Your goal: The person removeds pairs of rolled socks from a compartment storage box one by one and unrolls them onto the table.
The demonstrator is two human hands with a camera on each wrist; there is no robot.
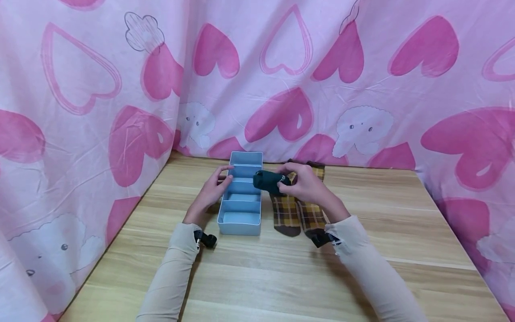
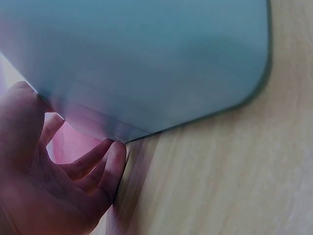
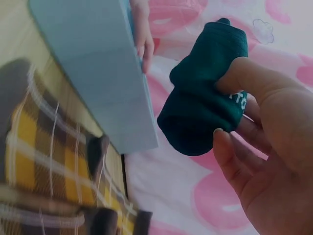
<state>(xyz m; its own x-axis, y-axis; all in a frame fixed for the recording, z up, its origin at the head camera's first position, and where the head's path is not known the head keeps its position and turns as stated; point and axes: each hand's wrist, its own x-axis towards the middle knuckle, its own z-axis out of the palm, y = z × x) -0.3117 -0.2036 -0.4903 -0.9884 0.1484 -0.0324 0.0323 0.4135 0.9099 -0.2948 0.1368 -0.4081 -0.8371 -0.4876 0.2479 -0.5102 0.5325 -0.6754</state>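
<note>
My right hand [image 1: 307, 183] pinches a rolled dark green sock [image 1: 267, 181] between thumb and fingers, held up beside the right rim of a blue-grey divided box [image 1: 240, 229]. White lettering shows on the sock [image 3: 208, 90] in the right wrist view. With its fingers fairly straight, my left hand [image 1: 211, 192] touches the left side of the box near its rim. The left wrist view shows fingertips against the outer wall [image 2: 161, 68]. Under and behind my right hand, a pair of yellow and brown plaid socks [image 1: 286, 212] lies flat on the table, partly hidden.
The box stands lengthwise on a wooden table [image 1: 241, 277], several dividers crossing it, and no contents show in its visible compartments. A pink curtain with hearts [image 1: 277, 114] hangs along the table's back and sides. Black straps [image 1: 207, 239] sit at both wrists.
</note>
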